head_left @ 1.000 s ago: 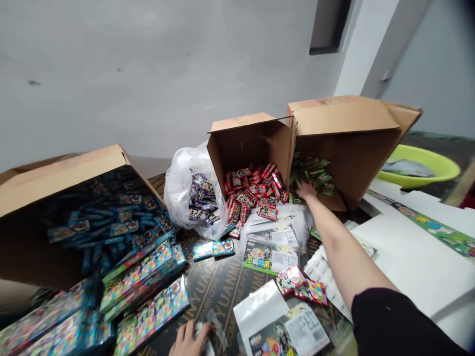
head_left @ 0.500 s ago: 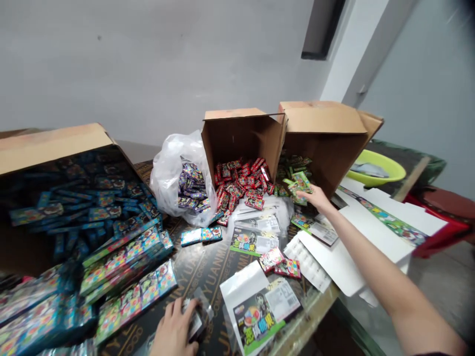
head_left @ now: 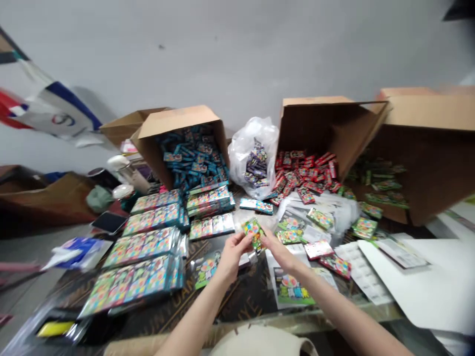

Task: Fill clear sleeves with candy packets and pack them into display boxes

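Behind the table (head_left: 243, 301), a wall (head_left: 237, 54) is being shown. Below the bag (head_left: 253, 148), a packet (head_left: 254, 231) is being pinched between closed fingertips of the left hand (head_left: 230, 253) and right hand (head_left: 277, 251); through a slack pinch it could be dropped.

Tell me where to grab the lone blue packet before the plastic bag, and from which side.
Blue packet: probably pinch across its narrow width at mid-length, coming from above. It lies flat, long side left-right, its edges free. The left hand and right hand hold a green packet.
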A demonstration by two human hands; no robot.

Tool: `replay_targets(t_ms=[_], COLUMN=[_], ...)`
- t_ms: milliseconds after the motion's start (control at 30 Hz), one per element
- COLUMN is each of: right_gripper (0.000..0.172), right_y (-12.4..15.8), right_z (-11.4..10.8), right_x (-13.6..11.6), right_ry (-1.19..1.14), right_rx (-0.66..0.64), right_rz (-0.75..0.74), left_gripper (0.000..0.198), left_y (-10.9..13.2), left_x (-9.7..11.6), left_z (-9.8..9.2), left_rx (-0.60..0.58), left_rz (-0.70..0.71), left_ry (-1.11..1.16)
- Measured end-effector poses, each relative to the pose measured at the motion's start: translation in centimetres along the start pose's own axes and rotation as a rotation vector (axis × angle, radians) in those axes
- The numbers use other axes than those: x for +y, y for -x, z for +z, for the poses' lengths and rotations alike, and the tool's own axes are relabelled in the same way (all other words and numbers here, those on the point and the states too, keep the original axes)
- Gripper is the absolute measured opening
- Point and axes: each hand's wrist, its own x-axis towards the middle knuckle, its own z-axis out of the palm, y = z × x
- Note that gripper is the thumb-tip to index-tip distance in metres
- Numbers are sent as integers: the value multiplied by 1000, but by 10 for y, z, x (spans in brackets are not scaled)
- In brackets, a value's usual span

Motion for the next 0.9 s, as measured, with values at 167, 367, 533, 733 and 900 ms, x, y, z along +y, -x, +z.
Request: replay_targets(t_ms=[167, 367, 533, 733, 900], right_gripper=[103, 50, 30, 94, 78], right_y=[10, -4, -10, 2, 10], right_z=[22, 21, 3, 13, 21], right_x=[-23, -29, -31, -40, -26], right_ry=[-79, -482, -281, 200, 358], right_rx=[-11, 114, -199, -77, 38], right_rz=[-64, 128, 107, -188, -192], left_gripper=[32, 31, 20, 29, 45], left_y=[16, 33, 40, 35, 29], left_x=[3, -3, -11, -21, -24], left_z=[-18, -25, -31, -32, -46], left_rx=[71, 92, -70, 43, -30], left_rz=[-109, -105, -191, -234, -50], left_ry=[222, 275, 34, 114, -306])
